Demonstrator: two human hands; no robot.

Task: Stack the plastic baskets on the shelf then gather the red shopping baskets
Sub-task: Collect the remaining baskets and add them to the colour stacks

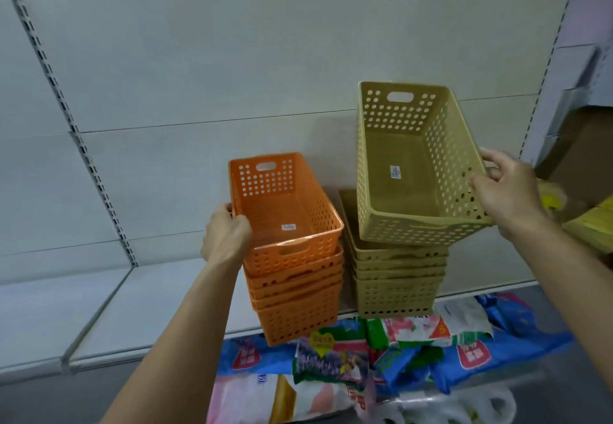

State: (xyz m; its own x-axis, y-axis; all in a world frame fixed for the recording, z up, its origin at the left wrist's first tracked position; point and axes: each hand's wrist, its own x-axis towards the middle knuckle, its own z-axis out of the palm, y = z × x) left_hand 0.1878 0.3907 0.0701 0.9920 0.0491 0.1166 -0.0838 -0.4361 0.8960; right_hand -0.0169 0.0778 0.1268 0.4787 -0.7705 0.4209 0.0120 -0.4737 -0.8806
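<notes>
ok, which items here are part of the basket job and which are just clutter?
Part of the job:
- orange basket stack, left hand on the top one
- beige basket stack
- tilted beige basket held above it in the right hand
- shelf

Just lying about:
- packaged goods below the shelf
- yellow items at far right

No red shopping baskets in view.

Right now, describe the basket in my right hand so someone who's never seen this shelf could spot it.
Look at the white shelf, where two basket stacks stand side by side. Above the beige stack on the right, the right hand holds one beige basket by its right rim. Unlike the nested ones, it hangs tilted and lifted clear, not orange like the left stack.
</notes>
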